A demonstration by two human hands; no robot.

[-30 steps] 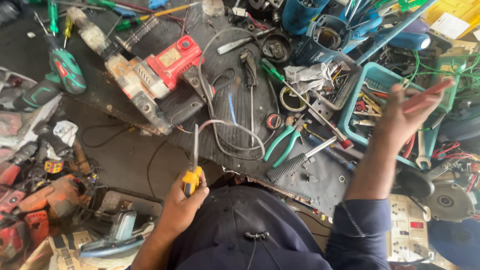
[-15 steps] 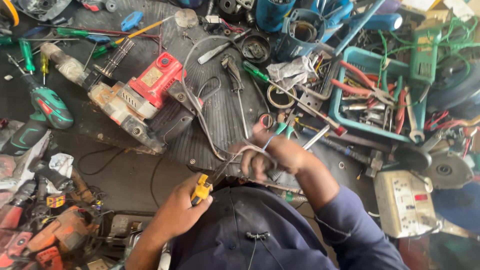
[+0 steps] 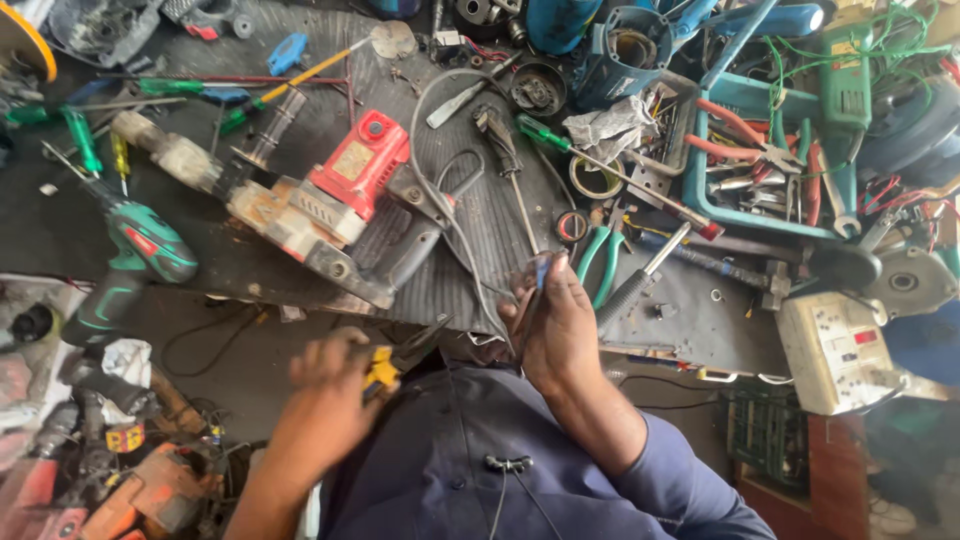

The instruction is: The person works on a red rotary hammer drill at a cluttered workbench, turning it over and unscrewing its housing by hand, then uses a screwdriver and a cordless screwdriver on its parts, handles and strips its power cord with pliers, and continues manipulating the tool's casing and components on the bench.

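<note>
My left hand [image 3: 325, 405] is closed around a yellow-handled tool [image 3: 382, 368] whose dark tip points right, toward my other hand. My right hand [image 3: 556, 322] pinches the grey power cord [image 3: 440, 205] near the front edge of the black ribbed mat [image 3: 505, 215]. The cord loops back over the mat to a red and grey rotary hammer drill [image 3: 335, 215] lying on its side at centre left. My dark blue shirt fills the bottom middle of the view.
A green cordless drill [image 3: 135, 260] lies at left. Green-handled pliers [image 3: 600, 258], screwdrivers and a tape roll [image 3: 572, 226] sit right of my hand. A blue tray [image 3: 700, 180] of tools stands at the right, a white socket box [image 3: 835, 350] below it. Orange tool parts pile up bottom left.
The view shifted. My right hand came back from the blue tray to the cord at the mat's front edge. My left hand moved the yellow-handled tool rightward toward it.
</note>
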